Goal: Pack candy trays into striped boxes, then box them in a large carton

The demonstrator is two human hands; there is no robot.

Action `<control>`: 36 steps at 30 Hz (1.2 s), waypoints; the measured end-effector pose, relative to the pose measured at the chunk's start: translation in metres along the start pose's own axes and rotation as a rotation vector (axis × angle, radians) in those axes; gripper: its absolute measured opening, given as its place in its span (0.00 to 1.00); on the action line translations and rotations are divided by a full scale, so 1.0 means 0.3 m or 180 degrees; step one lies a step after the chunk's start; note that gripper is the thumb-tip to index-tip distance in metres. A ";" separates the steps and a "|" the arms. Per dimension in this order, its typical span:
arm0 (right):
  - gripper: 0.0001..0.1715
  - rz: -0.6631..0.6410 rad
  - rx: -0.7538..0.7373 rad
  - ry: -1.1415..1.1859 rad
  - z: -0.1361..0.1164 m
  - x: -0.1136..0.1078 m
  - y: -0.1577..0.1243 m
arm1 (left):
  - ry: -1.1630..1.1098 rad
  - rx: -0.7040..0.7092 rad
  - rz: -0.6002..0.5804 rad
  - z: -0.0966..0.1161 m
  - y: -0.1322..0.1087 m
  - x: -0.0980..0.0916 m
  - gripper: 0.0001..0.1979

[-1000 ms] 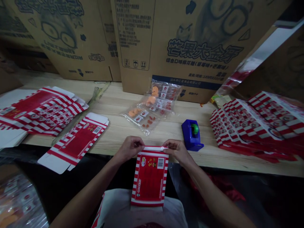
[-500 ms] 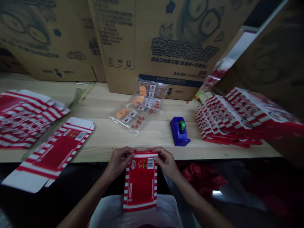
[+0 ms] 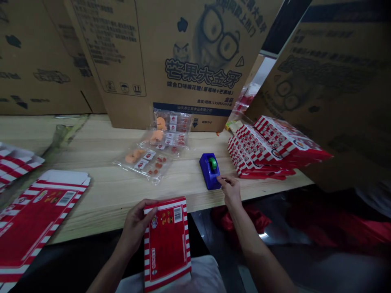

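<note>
My left hand [image 3: 136,221] grips the upper left edge of a red and white striped carton [image 3: 166,241] that stands upright on my lap, its barcode facing me. My right hand [image 3: 229,189] has left the carton and rests at the table's front edge, its fingers pinched at the near end of a small blue tape dispenser [image 3: 209,170] with a green roll. What the fingertips hold is too small to make out.
Clear packets of orange and red candy [image 3: 152,151] lie mid-table. A stack of filled striped cartons [image 3: 269,147] sits at the right, flat unfolded cartons [image 3: 33,213] at the left. Large printed cardboard boxes [image 3: 171,57] wall the back and right.
My right hand let go of the carton's top and reached right to the tape dispenser. The left hand keeps the carton, now tilted slightly. The view swung to the right.
</note>
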State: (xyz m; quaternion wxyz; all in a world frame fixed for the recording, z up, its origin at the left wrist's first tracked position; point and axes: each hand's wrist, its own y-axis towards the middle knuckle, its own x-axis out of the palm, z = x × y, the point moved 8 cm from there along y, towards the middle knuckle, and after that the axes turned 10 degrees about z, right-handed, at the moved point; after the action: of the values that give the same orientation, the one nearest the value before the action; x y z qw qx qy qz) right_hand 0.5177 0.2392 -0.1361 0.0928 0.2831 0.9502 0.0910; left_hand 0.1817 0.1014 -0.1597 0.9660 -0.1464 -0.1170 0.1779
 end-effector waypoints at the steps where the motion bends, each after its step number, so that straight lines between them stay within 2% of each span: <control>1: 0.15 0.0083 0.0018 0.0078 0.001 0.000 -0.011 | 0.0039 0.0077 0.0048 0.007 0.004 -0.004 0.18; 7: 0.15 0.0442 0.0063 0.0521 0.005 -0.058 -0.124 | 0.0077 0.0311 0.0232 0.060 0.052 -0.031 0.19; 12: 0.13 0.0545 0.0327 0.0913 0.075 -0.073 -0.190 | 0.0062 0.0444 0.0244 0.140 0.098 -0.025 0.20; 14: 0.13 0.0531 0.0428 0.0906 0.104 -0.068 -0.189 | 0.0190 0.0458 0.0096 0.173 0.118 -0.013 0.19; 18: 0.14 0.0276 0.0609 0.0941 0.116 -0.061 -0.187 | 0.0681 0.0379 -0.0557 0.208 0.144 0.030 0.16; 21: 0.14 -0.0328 0.0892 0.0929 0.074 -0.023 -0.224 | 0.1040 0.0251 -0.1072 0.196 0.139 0.066 0.13; 23: 0.15 -0.1163 0.0923 0.0772 0.004 0.050 -0.276 | 0.1245 0.0256 -0.1405 0.187 0.122 0.101 0.12; 27: 0.19 -0.3216 0.0333 0.0454 -0.176 0.236 -0.431 | 0.1466 0.0401 -0.1852 0.178 0.080 0.171 0.11; 29: 0.19 -0.3820 -0.0086 0.0322 -0.231 0.299 -0.492 | 0.1460 0.0313 -0.1982 0.161 0.067 0.192 0.12; 31: 0.16 -0.3852 -0.0613 -0.0039 -0.251 0.336 -0.517 | 0.1461 0.0217 -0.2064 0.141 0.061 0.198 0.13; 33: 0.15 -0.3553 -0.1031 -0.0523 -0.246 0.349 -0.523 | 0.1487 0.0282 -0.2065 0.133 0.062 0.192 0.12; 34: 0.15 -0.3384 -0.1108 -0.0713 -0.239 0.348 -0.524 | 0.1506 0.0379 -0.2024 0.136 0.065 0.186 0.12; 36: 0.16 -0.3131 -0.0970 -0.0851 -0.223 0.338 -0.525 | 0.1516 0.0561 -0.1898 0.151 0.068 0.171 0.11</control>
State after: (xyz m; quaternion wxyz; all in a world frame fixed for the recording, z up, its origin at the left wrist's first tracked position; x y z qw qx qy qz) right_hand 0.3369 0.1577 -0.1196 0.2849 -0.2035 0.9266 0.1369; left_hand 0.2095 0.1500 -0.1153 0.9843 -0.0596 0.0888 -0.1401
